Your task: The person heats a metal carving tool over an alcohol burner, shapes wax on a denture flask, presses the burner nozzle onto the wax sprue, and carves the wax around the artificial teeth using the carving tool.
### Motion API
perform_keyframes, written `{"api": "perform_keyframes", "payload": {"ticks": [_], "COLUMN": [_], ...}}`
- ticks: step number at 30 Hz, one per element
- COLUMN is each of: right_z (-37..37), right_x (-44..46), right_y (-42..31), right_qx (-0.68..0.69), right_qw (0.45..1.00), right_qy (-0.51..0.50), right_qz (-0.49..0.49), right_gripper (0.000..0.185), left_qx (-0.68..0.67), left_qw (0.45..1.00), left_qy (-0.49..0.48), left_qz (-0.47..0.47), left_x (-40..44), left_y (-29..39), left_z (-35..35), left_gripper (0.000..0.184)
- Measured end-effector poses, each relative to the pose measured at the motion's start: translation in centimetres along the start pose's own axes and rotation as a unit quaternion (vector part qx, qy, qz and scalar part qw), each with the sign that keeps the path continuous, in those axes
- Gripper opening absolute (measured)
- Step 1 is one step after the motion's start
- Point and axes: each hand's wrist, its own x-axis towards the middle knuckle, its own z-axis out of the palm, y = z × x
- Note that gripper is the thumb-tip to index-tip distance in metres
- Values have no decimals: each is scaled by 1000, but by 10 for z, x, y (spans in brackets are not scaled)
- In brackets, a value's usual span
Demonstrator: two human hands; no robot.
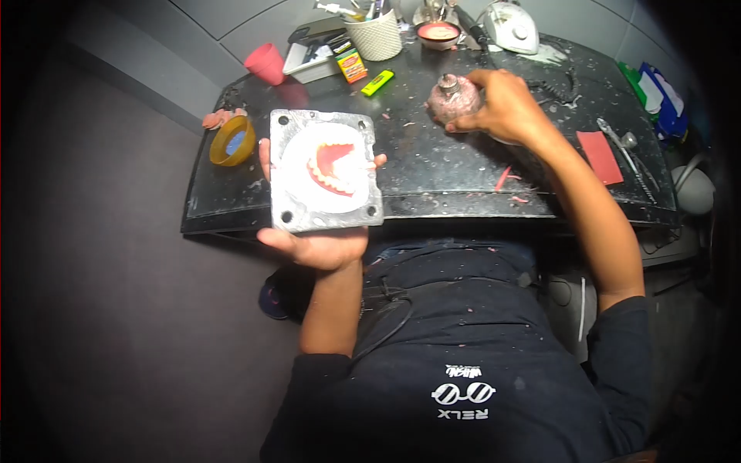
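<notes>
My left hand supports a square metal dental flask half from beneath, with fingers showing at its sides. White plaster fills the flask, and a denture with pink base and pale teeth sits in it. The flask has a hole at each corner. Over the table's far middle, my right hand is wrapped around a round, pink-stained spirit lamp with a metal neck on top. The lamp appears upright; whether its base touches the table is hard to see.
A yellow bowl stands at the left edge. Behind are a pink cup, a white tray, a woven tool basket and a green lighter. A pink wax sheet and metal tools lie at right.
</notes>
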Motion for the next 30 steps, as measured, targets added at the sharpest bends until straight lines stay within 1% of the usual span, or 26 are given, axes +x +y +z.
{"api": "perform_keyframes", "payload": {"ticks": [1,2,4,5,6,7,8,9,10,12,13,15,20,22,23,25,30], "right_z": [-3,-5,-18,-23,-26,-26,-22,-25,-29,-25,-22,-15,-12,-11,-10,-9,-10], "right_x": [-5,-9,-27,-37,-47,-57,-66,-76,-84,-96,-99,-104,-109,-109,-109,-109,-108], "right_y": [-4,-6,-21,-28,-36,-42,-47,-53,-59,-68,-71,-75,-86,-89,-90,-91,-96], "right_qx": [-2,32,82,91,171,248,277,276,275,286,291,290,306,310,312,314,315], "right_qw": [999,997,993,992,980,962,951,955,957,951,949,945,940,940,939,937,937], "right_qy": [44,64,87,86,91,97,112,78,45,42,36,40,17,2,3,4,2], "right_qz": [-5,-16,-16,-14,-37,-61,-82,-81,-81,-109,-119,-147,-146,-141,-146,-152,-150], "right_gripper": [79,75,69,69,65,62,59,62,65,67,67,67,65,65,64,64,63], "left_qx": [26,52,66,87,106,111,118,124,127,171,169,181,176,214,214,224,212], "left_qw": [999,998,993,988,983,983,978,973,973,961,958,957,957,953,953,948,950], "left_qy": [-2,-5,-33,-43,-53,-54,-63,-72,-73,-37,-11,-19,-46,-30,-29,10,1], "left_qz": [23,46,92,116,140,137,158,179,178,215,232,228,227,212,212,226,231], "left_x": [-1,-1,1,3,4,5,5,5,5,4,6,3,-1,-3,-3,-3,-2], "left_y": [2,4,6,7,9,10,11,11,11,9,6,9,9,11,11,9,10], "left_z": [3,6,4,5,7,8,9,11,13,19,23,22,19,21,22,24,23], "left_gripper": [111,110,109,108,108,108,108,108,108,128,130,131,133,121,121,131,131]}}
